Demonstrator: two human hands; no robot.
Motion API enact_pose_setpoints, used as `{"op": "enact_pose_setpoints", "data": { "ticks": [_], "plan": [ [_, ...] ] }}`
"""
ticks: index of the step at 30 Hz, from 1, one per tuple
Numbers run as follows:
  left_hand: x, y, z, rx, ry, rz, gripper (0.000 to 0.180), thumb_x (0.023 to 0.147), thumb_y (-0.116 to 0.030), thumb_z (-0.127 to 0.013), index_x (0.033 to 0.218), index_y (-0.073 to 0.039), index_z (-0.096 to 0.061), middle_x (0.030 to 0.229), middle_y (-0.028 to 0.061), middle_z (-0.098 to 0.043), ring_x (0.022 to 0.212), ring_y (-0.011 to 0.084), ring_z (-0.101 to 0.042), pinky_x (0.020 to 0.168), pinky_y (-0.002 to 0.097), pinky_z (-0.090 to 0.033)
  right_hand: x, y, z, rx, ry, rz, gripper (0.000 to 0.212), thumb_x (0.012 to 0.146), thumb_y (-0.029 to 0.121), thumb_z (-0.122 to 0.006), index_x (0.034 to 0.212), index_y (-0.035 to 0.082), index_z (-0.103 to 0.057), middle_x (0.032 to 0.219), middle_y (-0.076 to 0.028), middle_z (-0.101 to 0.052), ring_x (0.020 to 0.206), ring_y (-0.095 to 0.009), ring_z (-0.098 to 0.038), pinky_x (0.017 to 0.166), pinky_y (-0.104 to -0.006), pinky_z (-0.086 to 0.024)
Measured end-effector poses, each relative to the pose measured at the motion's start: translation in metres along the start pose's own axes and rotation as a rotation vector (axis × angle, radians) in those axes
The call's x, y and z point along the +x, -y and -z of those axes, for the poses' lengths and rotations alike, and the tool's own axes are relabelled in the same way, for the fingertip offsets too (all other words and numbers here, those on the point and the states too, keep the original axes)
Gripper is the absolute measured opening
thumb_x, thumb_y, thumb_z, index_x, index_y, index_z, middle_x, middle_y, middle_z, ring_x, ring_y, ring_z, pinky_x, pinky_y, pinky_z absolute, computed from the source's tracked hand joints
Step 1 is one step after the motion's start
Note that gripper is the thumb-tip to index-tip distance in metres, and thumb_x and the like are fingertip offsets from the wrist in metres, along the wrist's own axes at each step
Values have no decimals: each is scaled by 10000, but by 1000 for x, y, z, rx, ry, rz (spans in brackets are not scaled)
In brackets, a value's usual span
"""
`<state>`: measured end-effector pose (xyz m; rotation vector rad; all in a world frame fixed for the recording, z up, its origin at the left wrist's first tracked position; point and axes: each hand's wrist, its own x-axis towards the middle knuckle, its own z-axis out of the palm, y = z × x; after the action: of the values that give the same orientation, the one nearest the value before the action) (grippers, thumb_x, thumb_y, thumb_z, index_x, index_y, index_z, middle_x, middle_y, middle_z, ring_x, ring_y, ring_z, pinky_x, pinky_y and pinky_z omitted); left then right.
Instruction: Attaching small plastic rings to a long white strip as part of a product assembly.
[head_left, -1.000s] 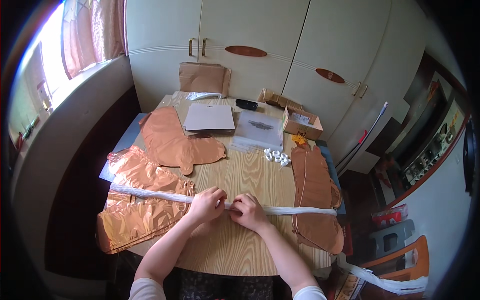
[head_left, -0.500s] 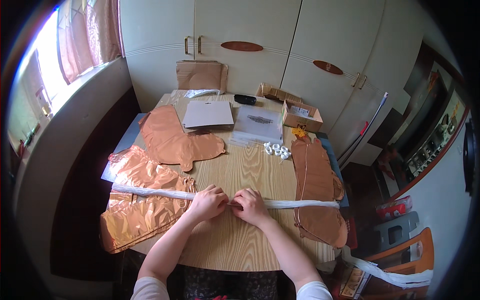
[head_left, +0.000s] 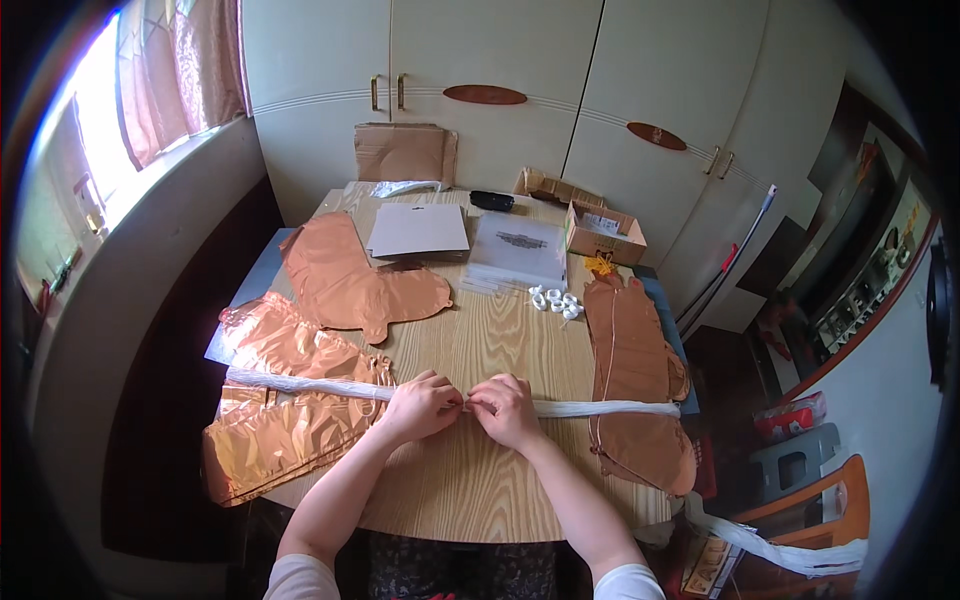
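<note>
A long bundle of white strings (head_left: 605, 409) lies crosswise over the table, from the foil pile at left to the right edge. My left hand (head_left: 423, 405) is closed at the middle of it, thumb and fingers pinched together. Close beside it, my right hand (head_left: 504, 410) pinches the same stretch, its fingertips nearly meeting the left ones. The small part between the fingertips is mostly hidden. Under the bundle's left end rests a stack of flat copper-coloured foil balloons (head_left: 290, 450). Its right part crosses another flat stack of copper balloons (head_left: 635, 350).
Farther off lie another flat copper balloon (head_left: 340, 270), several white string coils (head_left: 552, 299), clear plastic bags (head_left: 515, 250), grey-white cards (head_left: 418, 228), a black item (head_left: 491, 200) and an open carton (head_left: 605, 235). More white strings (head_left: 790, 553) hang over a wooden chair (head_left: 855, 500) at right.
My fingertips have shifted slightly at the middle of the bundle, with the right hand's fingers raised a little. The rest stays in place apart from a slight shift of view.
</note>
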<state>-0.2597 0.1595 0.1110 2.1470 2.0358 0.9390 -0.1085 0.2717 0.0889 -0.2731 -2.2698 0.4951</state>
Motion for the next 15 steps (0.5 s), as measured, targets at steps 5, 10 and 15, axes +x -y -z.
{"op": "enact_pose_setpoints", "data": {
  "ticks": [5, 10, 15],
  "plan": [
    [-1, -1, 1, 33, -2, -15, 119, 680, -186, -640, 763, -101, -648, 766, 29, -604, 786, 211, -571, 665, 341, -492, 3, 1, 2, 28, -23, 9, 59, 671, 120, -684, 703, 110, -635, 818, 37, -647, 814, -201, -572, 691, -351, -431],
    [0, -2, 1, 46, -14, -5, 111, 662, -182, -638, 737, -100, -636, 751, 35, -598, 771, 213, -567, 663, 343, -491, 2, 1, 2, 1, -25, 5, 62, 662, 111, -681, 702, 116, -633, 851, 43, -648, 832, -186, -568, 707, -346, -425],
    [0, -3, 0, 45, -28, -15, 100, 658, -177, -636, 722, -101, -626, 746, 40, -592, 769, 216, -563, 661, 342, -489, 1, 2, 3, -54, 11, 40, 90, 645, 108, -681, 708, 129, -620, 851, 50, -630, 862, -171, -555, 731, -342, -403]
  ]
}}
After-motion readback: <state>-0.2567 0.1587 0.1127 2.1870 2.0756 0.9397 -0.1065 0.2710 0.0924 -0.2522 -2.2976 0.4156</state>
